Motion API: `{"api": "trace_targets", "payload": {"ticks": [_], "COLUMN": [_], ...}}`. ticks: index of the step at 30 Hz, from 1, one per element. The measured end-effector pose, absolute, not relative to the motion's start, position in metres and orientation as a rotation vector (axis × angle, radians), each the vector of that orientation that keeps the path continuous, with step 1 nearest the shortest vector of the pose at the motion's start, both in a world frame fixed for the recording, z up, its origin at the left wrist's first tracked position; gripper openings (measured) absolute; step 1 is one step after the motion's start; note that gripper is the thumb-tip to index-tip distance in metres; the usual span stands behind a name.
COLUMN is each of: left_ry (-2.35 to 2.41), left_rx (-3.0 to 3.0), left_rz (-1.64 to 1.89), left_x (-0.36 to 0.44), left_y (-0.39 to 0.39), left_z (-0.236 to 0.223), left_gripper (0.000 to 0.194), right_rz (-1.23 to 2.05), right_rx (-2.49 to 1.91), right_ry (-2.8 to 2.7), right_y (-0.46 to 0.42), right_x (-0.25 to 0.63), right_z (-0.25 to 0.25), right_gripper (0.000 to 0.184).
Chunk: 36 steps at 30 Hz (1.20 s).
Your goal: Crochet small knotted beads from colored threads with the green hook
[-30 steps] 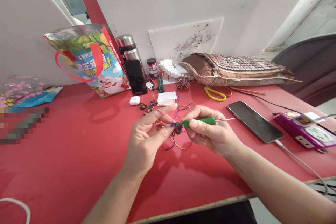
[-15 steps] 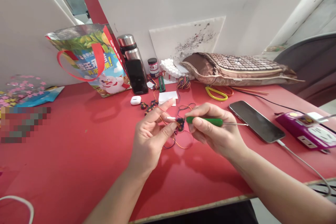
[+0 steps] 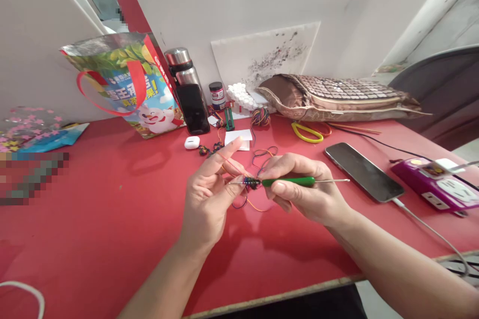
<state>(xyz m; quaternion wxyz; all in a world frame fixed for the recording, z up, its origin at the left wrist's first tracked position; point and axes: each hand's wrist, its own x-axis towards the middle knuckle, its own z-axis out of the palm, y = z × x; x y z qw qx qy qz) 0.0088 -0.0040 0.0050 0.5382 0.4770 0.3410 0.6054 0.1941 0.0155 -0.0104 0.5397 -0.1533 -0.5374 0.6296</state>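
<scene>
The left hand point(image 3: 207, 194) has thumb and fingers pinched on a small stitched piece point(image 3: 252, 183) of dark, many-coloured yarn, its index finger raised and a pinkish strand point(image 3: 235, 165) running from that finger down towards the work. The right hand point(image 3: 305, 187) is closed round the green grip of a hook point(image 3: 295, 181), which lies nearly level: one thin metal end meets the piece, the other sticks out bare towards the phone point(image 3: 362, 172). Piece and hook are both up off the red table point(image 3: 123, 239), between the two hands; from here I can't tell how many loops sit on the metal. I'd judge the piece to be almost weightless and soft, easily squashed or stretched, so the place to pinch it is flat and close beside the metal, gently enough not to drag the stitches tight. The hook looks light and stiff; its grip is the part to hold, since the bare shaft is likely slick and loops could slide off it. Loose yarn point(image 3: 270, 149) curls behind the fingers, thin enough to tangle, with a yarn ball point(image 3: 260, 117) farther back.
</scene>
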Motion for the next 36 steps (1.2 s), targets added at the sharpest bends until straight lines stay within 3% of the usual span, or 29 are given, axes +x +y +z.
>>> {"api": "trace_targets", "payload": {"ticks": [7, 16, 28, 36], "left_ry": [0.921, 0.968, 0.923, 0.89], "left_rx": [1.078, 1.02, 0.784, 0.824], "left_rz": [1.394, 1.42, 1.353, 1.3], "left_x": [0.013, 0.011, 0.011, 0.015], "left_y": [-0.007, -0.007, -0.003, -0.005], "left_z": [0.007, 0.015, 0.018, 0.022], "left_gripper": [0.041, 0.024, 0.037, 0.051], "right_rz": [1.402, 1.571, 1.697, 1.679], "right_rx": [-0.523, -0.503, -0.534, -0.439], "right_ry": [-1.108, -1.025, -1.032, -1.135], "right_y": [0.02, 0.021, 0.022, 0.02], "right_x": [0.191, 0.192, 0.192, 0.194], "right_z": [-0.016, -0.009, -0.01, -0.017], "right_gripper": [0.011, 0.016, 0.028, 0.017]}}
